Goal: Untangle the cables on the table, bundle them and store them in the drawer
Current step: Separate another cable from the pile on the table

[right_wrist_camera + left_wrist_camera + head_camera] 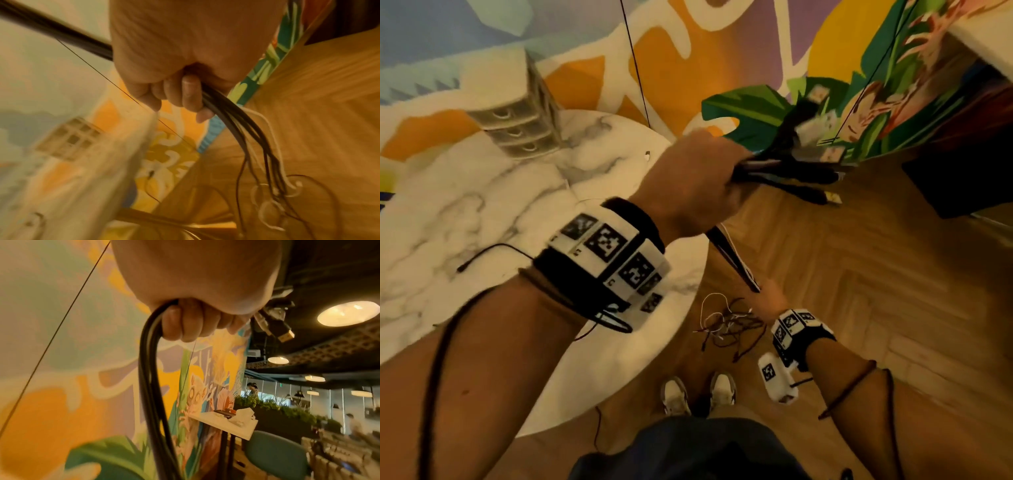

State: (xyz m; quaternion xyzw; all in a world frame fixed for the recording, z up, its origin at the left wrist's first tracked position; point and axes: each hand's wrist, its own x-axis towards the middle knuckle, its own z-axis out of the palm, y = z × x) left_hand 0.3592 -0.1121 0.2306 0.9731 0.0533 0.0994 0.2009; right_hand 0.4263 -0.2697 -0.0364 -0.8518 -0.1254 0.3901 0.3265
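My left hand (698,181) is raised beside the table and grips a bundle of black and white cables (732,260) near their plugs (808,171), which fan out past the fist. In the left wrist view the fingers (191,321) curl round the black cables (150,369), with a gold-tipped plug (284,335) above. Lower down, my right hand (770,294) grips the same bundle, which runs taut between the hands. The right wrist view shows the fingers (185,92) wrapped round the cables (224,107). Loose ends (729,329) trail tangled on the wooden floor. The drawer unit (517,126) stands at the table's far side.
The round marble table (465,205) carries a thin black cable (493,250) and a small white plug (647,156). A painted wall stands behind, with a thin wire (633,61) hanging before it. My shoes (698,394) are on the floor. A dark piece of furniture (962,178) stands right.
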